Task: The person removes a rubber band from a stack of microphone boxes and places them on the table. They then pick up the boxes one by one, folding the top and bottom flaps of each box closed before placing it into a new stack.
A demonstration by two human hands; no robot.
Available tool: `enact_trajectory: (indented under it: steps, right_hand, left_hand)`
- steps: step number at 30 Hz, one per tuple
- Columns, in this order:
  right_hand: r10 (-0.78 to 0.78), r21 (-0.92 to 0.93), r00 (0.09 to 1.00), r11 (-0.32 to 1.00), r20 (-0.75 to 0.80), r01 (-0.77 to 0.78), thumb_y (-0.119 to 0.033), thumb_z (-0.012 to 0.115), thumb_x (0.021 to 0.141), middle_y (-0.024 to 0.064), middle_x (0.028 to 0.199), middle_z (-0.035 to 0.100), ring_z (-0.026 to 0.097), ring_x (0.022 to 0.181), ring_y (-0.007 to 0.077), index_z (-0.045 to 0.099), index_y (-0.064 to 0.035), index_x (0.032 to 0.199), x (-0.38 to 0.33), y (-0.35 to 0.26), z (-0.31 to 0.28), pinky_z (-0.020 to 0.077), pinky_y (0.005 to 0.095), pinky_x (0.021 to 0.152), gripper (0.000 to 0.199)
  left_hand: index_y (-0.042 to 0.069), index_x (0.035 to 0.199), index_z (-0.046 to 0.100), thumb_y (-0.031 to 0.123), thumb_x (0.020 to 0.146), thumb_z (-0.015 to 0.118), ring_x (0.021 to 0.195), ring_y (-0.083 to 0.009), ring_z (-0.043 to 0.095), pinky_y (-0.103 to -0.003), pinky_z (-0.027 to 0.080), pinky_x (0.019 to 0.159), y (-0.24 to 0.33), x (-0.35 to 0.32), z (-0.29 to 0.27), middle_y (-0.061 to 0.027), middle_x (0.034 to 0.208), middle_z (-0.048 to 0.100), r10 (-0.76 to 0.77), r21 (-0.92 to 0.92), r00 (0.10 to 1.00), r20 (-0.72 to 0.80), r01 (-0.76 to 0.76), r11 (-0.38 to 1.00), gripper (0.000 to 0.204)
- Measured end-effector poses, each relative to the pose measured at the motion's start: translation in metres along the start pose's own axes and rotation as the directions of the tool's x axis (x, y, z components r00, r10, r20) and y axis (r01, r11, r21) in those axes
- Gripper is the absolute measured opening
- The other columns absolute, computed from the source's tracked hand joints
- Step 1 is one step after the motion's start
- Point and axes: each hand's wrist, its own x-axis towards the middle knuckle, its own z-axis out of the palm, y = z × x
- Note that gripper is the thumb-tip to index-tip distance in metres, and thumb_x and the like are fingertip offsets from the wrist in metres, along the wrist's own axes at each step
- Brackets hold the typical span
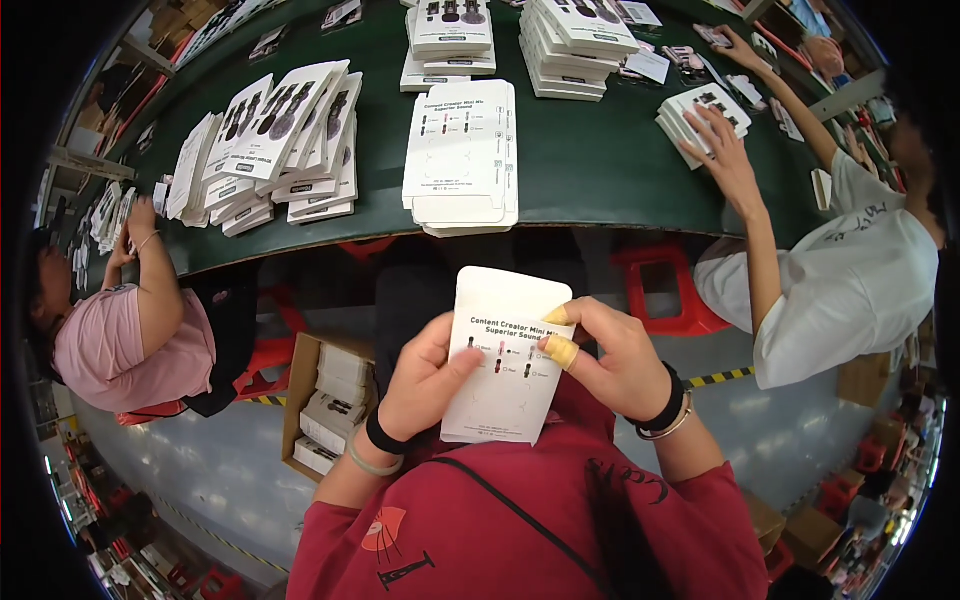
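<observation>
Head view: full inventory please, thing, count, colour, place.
flat white carton: one, white with small print, held up in front of the red shirt
stack of flat cartons: one pile, white, near edge of the table, straight ahead
fanned product boxes: several leaning piles, white with dark pictures, left on the table
stacked boxes: several piles, white, far side
green table: one, dark green, across the top
cardboard box: one, brown, holding white packs, on the floor at left
red stool: one, under the table
co-workers: two, pink top at left, white top at right
left hand: thumb on the carton's face
right hand: yellow finger cots, on the carton's right edge
</observation>
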Motion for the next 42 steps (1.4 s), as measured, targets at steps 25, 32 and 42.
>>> enact_trajectory:
  steps: [25,32,42]
  right_hand:
    - [-0.214,0.216,0.975,0.957,0.067,0.195,-0.01,0.066,0.094,0.0129,0.109,0.074,0.072,0.089,0.018,0.065,-0.0013,0.127,0.002,-0.007,-0.012,0.0567,0.0279,0.076,0.035]
    - [-0.055,0.118,0.99,0.992,0.133,0.039,-0.01,0.066,0.093,0.0144,0.105,0.074,0.073,0.087,0.0192,0.067,-0.0017,0.124,0.004,-0.016,-0.013,0.0557,0.0266,0.073,0.031]
    - [0.103,0.244,0.973,0.958,0.206,-0.153,-0.01,0.063,0.096,0.0093,0.093,0.075,0.072,0.083,0.0145,0.067,-0.0036,0.125,0.007,-0.028,-0.018,0.0547,0.0255,0.071,0.03]
  left_hand:
    - [-0.001,0.134,0.048,0.008,0.099,0.063,0.077,-0.0073,0.06,-0.021,0.047,0.068,-0.001,0.006,0.038,-0.0075,0.092,0.066,0.396,0.14,0.885,-0.243,-0.372,0.917,0.039]
    - [0.0,0.129,0.054,0.005,0.096,0.064,0.067,-0.0041,0.055,-0.02,0.044,0.06,0.019,0.013,0.023,-0.003,0.08,0.063,0.417,0.458,0.907,-0.06,-0.346,0.819,0.034]
    - [0.003,0.101,0.052,0.005,0.098,0.055,0.067,-0.001,0.039,-0.018,0.034,0.059,0.065,0.031,0.013,0.003,0.081,0.052,-0.042,0.354,0.996,0.075,0.013,0.935,0.005]
